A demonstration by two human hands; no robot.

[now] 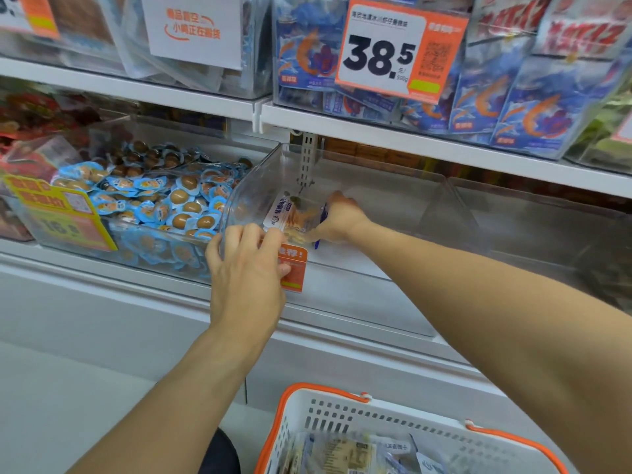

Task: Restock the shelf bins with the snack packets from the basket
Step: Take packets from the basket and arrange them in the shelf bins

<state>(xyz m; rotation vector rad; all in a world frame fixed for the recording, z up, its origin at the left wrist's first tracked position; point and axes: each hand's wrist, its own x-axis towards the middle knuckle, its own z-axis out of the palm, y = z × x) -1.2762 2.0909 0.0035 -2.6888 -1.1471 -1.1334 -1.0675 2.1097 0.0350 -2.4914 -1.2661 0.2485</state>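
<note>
In the centre of the frame the right hand point(338, 217) reaches over the front wall of a clear, nearly bare shelf bin point(376, 213) and holds a snack packet point(290, 217) down inside its left end, fingers curled round the packet's right edge. The left hand point(246, 268) rests on the bin's front left corner, its fingers bent over the rim and its thumb against an orange label point(294, 268) clipped there. At the bottom of the frame the white basket point(342, 408) with orange handles holds more packets (blurred, so I cannot count them). The likeliest slip, to my eye, is the packet landing propped against the bin's slanted side wall and sliding or tipping when let go, since there is little beneath it to bed it down. The left hand's pressure on the label could also knock it loose or skew it. A careless withdrawal might catch the wrist on the rim and shift the whole bin toward the neighbouring bin of egg snacks point(154, 196) at the left, which touches it. Reaching back down blind risks snagging a basket handle.
</note>
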